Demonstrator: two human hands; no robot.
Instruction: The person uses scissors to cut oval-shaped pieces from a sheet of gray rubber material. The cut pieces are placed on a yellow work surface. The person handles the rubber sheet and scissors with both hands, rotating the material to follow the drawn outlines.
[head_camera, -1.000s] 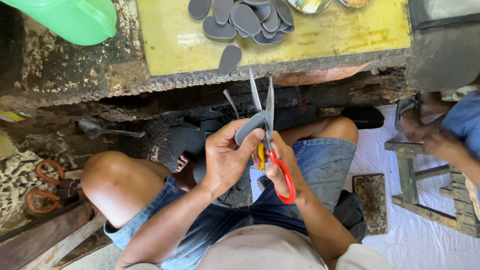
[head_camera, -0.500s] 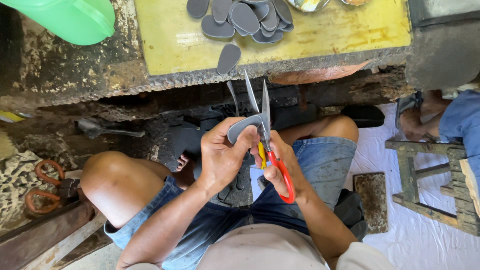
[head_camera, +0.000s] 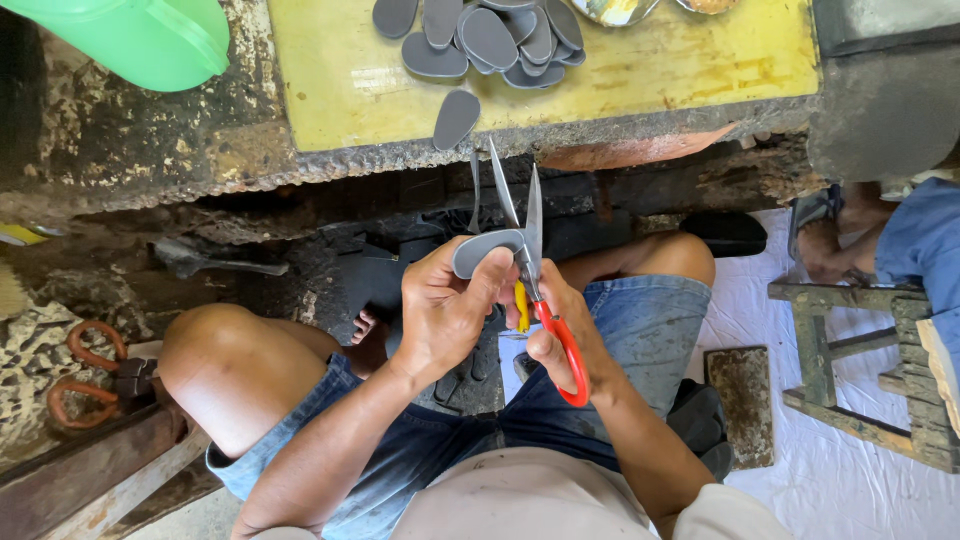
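I am trimming the grey rubber piece (head_camera: 487, 251) that my left hand (head_camera: 445, 310) pinches, while my right hand (head_camera: 560, 335) grips the open scissors (head_camera: 530, 260); I should next turn it carefully.

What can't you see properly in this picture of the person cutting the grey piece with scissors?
Head view only:
- Grey piece: its lower edge is hidden behind the left hand.
- Scissors: the yellow handle loop is mostly covered by the right hand.
- Pile of grey pieces: cut off by the top edge.
- Green container: cut off by the top edge.
- Another person: cut off by the right edge.
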